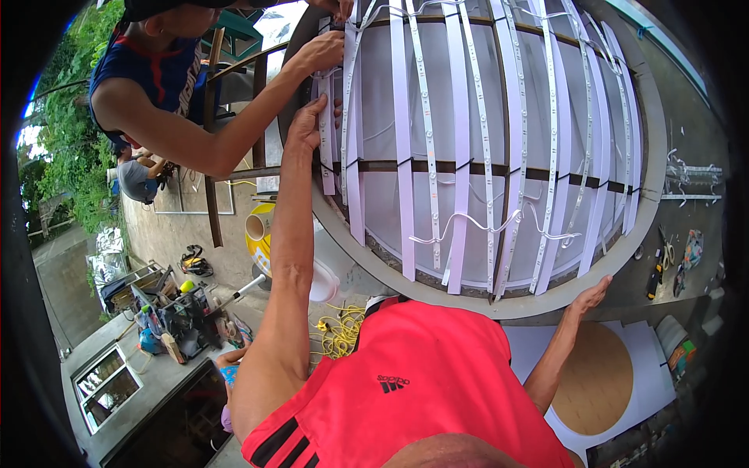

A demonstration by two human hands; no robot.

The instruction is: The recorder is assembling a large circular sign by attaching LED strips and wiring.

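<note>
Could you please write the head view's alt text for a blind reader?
A person's left hand grips the leftmost white strip in a large round frame lined with LED strips; the open right hand is at the lower-right rim. A co-worker's hands reach the frame's upper left.

A yellow cord (338, 331) lies in tangled loops. Just above it sits a white basin (324, 282); up and left of it is a round yellow object (258, 254). Heaped clutter (173, 312) lies left of the cord, with a crumpled silver bundle (111, 253) farther left. Well up and left of the cord are a crouching person (139, 178) and greenery (87, 125).
</note>
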